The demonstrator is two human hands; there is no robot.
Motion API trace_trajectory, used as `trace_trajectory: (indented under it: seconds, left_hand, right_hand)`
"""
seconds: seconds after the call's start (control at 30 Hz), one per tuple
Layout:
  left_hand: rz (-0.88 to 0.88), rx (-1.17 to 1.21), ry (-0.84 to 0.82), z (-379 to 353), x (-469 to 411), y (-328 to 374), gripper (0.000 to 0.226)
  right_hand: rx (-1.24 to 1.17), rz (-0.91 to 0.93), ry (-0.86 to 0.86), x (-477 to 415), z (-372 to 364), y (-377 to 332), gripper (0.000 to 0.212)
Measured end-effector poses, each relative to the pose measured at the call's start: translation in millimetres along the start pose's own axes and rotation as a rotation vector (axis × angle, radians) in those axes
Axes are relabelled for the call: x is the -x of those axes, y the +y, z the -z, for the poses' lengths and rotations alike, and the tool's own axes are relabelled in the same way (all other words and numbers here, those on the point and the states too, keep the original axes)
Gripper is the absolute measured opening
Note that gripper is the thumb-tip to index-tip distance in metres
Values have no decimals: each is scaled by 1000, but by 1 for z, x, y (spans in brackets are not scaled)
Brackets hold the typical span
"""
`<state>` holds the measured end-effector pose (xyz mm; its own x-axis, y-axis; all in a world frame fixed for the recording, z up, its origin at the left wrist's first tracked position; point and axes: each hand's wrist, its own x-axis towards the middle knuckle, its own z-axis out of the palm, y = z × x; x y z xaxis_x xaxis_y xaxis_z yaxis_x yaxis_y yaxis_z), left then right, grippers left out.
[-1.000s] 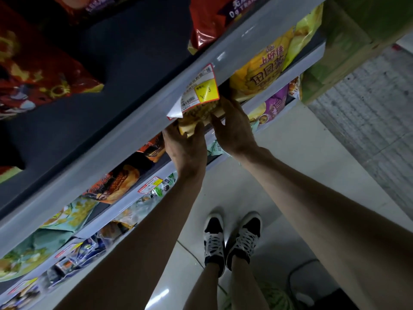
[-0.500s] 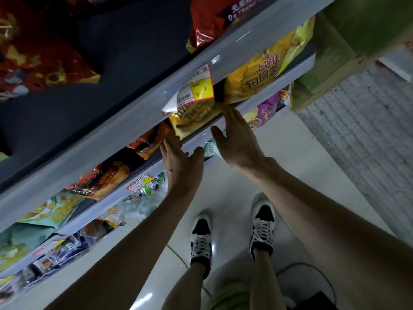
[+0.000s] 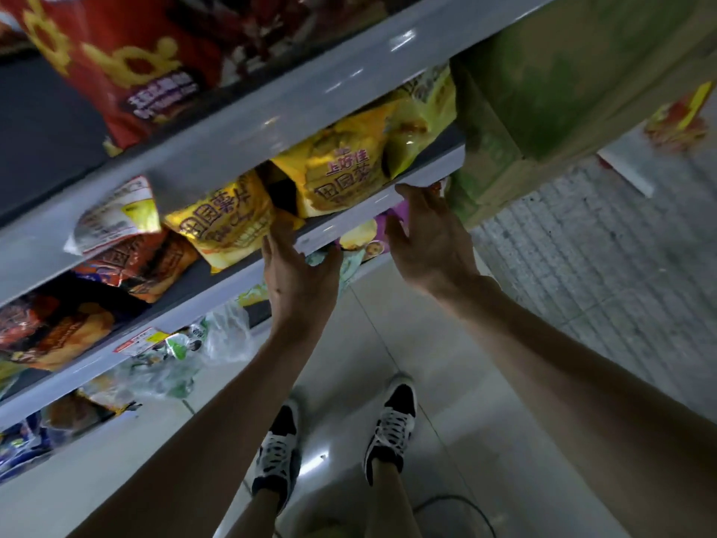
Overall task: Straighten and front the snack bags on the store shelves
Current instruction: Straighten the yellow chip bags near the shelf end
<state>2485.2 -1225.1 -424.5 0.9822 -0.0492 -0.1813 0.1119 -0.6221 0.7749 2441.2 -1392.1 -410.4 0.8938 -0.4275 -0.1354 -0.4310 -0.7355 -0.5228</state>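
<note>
Left hand: the left hand [image 3: 298,277] reaches up from a long bare forearm, back of the hand toward the camera, fingers loosely spread and released, gripping nothing; its fingertips [image 3: 277,231] touch the lower corner of the left yellow bag [image 3: 225,227]
Right hand: the right hand [image 3: 430,242] is raised at the shelf edge [image 3: 349,215], fingers spread and slack, holding nothing; its fingertips lie just under the edge, in front of a purple bag [image 3: 372,242] on the shelf below
Yellow bags: the left yellow bag sits tilted on the middle shelf; the right yellow bag [image 3: 341,172] stands beside it, a dark gap between the two
Price tag: a crumpled price tag [image 3: 116,215] hangs from the shelf rail above, left of the yellow bags
Upper shelf: a red bag [image 3: 128,67] stands there
Floor: two black-and-white shoes [image 3: 392,425] on pale tiles
</note>
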Motion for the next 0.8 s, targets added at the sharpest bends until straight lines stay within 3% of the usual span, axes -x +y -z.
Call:
trace_trajectory:
  seconds: [0.13,0.23,0.5,0.63,0.8]
  left_hand:
    - [-15,83,110,-35,-19,26,94]
    - [1,183,179,-49,-36,39,117]
    - [-3,299,202,-59,-51,36,113]
    - [-85,291,238,-57,-46,31,124]
    - [-109,271,280,-57,-32,25,107]
  right_hand:
    - [-24,-51,47,-40,15,24,57]
    - [-162,-101,57,-76,17,36,80]
    - [-398,-110,81,-163,1,72,138]
    - [-423,-134,59,-168,18,60,137]
    - [-361,-171,114,-159,25,66,125]
